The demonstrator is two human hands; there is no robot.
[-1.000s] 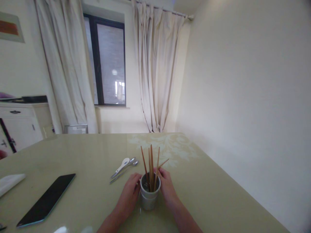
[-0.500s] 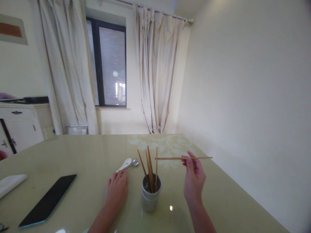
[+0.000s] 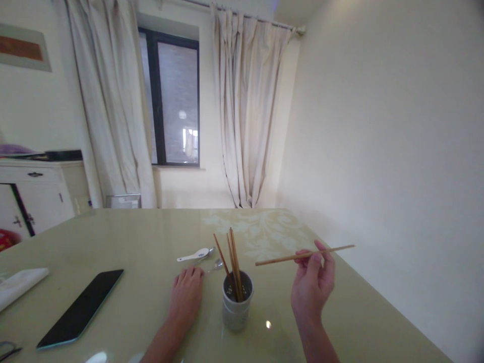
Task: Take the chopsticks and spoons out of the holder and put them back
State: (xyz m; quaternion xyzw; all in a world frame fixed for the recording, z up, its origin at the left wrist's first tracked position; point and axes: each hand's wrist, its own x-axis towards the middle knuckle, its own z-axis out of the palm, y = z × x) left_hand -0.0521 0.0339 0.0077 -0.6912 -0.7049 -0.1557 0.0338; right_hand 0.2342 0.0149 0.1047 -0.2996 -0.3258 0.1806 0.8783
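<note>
My right hand (image 3: 313,282) is closed in a pinch around a wooden chopstick (image 3: 278,260), held nearly level above the table. Whether a second chopstick lies along it, I cannot tell. To its left stands a grey cup (image 3: 237,315) with several chopsticks (image 3: 233,262) leaning in it. On the cup's other side, my left hand (image 3: 188,292) lies flat on the table. Just beyond its fingertips are a white spoon (image 3: 194,255) and a metal spoon (image 3: 218,263), whose handle end is close to the fingers. Another metal spoon (image 3: 212,249) is partly hidden by the white one.
A dark flat tablet-like slab (image 3: 81,308) lies at the left on the greenish table (image 3: 151,237), with a white object (image 3: 22,285) beside it. A dark curved item (image 3: 9,349) shows in the lower left corner. A wall (image 3: 397,176) borders the table's right side.
My right hand has moved right, and the chopstick now slants. The chopstick upright at the cup's right rim no longer stands there. My left fingers have come off the white spoon, and the spoons lie apart.
</note>
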